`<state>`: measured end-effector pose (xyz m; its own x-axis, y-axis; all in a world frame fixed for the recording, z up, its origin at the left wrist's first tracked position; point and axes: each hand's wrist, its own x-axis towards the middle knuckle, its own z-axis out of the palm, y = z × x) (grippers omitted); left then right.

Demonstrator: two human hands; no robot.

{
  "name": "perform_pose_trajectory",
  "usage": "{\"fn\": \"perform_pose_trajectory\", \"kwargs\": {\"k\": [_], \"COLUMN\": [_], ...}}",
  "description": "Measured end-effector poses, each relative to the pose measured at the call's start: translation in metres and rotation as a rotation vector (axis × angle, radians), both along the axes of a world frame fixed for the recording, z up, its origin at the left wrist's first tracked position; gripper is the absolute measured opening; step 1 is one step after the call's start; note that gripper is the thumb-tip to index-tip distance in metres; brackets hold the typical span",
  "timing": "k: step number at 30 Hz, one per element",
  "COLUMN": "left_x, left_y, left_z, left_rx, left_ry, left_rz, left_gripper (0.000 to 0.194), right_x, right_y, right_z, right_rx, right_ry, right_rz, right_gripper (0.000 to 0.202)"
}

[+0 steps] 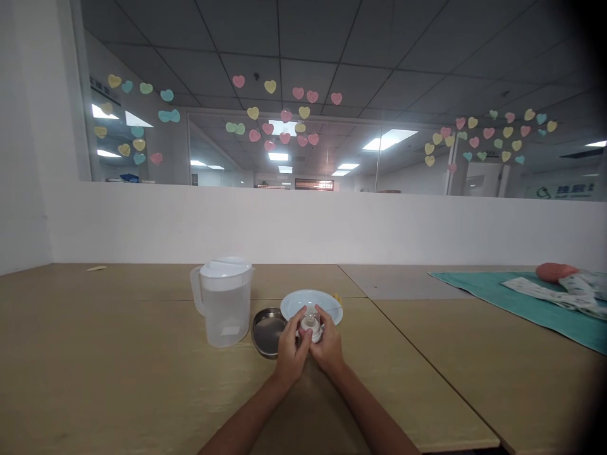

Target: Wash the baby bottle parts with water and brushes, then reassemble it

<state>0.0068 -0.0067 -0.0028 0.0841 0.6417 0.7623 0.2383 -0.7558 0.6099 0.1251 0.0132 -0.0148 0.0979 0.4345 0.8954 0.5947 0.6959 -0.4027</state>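
Note:
My left hand (290,354) and my right hand (331,344) are together in front of the plate, fingers curled round one small object. It looks like a baby bottle nipple with a white collar (310,328): a clear upper part above a white ring. Fingers hide its sides, and what lies beneath is covered. A pale blue-white plate (296,298) lies just behind the hands. Close to my left hand is a metal kidney-shaped tray (268,332). Further left stands a lidded, translucent plastic pitcher (226,309) with its handle facing left.
Something small and yellow (337,298) shows at the plate's right rim. On the right, a green cloth (497,294) bears a patterned white cloth (535,294) and a reddish rounded object (554,272). A white wall (284,224) with a window above borders the wooden table (142,379).

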Motion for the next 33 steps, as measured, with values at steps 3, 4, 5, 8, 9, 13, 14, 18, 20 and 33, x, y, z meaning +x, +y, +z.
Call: {"fn": "perform_pose_trajectory", "kwargs": {"k": [3, 4, 5, 8, 9, 13, 14, 18, 20, 33], "left_x": [-0.0003, -0.0003, -0.0002, 0.0005, 0.0008, 0.0016, 0.0015, 0.0004, -0.0003, -0.0051], "left_y": [0.0000, 0.0000, 0.0000, -0.0004, -0.0006, -0.0007, -0.0005, 0.0001, 0.0001, -0.0006], "left_z": [0.0006, 0.0008, 0.0010, 0.0016, 0.0016, 0.0006, 0.0002, -0.0007, -0.0003, -0.0025], "left_rx": [-0.013, -0.018, -0.022, -0.034, -0.038, -0.057, -0.058, -0.049, -0.042, 0.021], "left_ry": [-0.012, -0.018, -0.024, -0.043, -0.051, -0.084, -0.090, -0.093, -0.080, 0.058], "left_rz": [-0.012, -0.018, -0.025, -0.045, -0.049, -0.060, -0.063, -0.073, -0.074, -0.049], "left_gripper": [0.041, 0.041, 0.041, 0.040, 0.040, 0.039, 0.038, 0.038, 0.038, 0.044], "right_x": [-0.0001, -0.0001, -0.0001, -0.0003, -0.0004, -0.0010, -0.0011, -0.0008, -0.0004, 0.0015], "right_y": [0.0017, 0.0022, 0.0026, 0.0025, 0.0021, -0.0005, -0.0010, -0.0016, -0.0016, -0.0016], "right_z": [-0.0012, -0.0015, -0.0018, -0.0017, -0.0015, -0.0007, -0.0007, -0.0014, -0.0016, -0.0020], "right_rx": [0.019, 0.028, 0.037, 0.063, 0.072, 0.103, 0.111, 0.132, 0.117, 0.008], "right_ry": [0.004, 0.004, 0.001, -0.017, -0.026, -0.050, -0.053, -0.054, -0.041, -0.004], "right_rz": [-0.013, -0.020, -0.026, -0.047, -0.052, -0.070, -0.072, -0.062, -0.046, -0.024], "right_gripper": [0.058, 0.058, 0.058, 0.057, 0.056, 0.054, 0.053, 0.052, 0.052, 0.059]}}
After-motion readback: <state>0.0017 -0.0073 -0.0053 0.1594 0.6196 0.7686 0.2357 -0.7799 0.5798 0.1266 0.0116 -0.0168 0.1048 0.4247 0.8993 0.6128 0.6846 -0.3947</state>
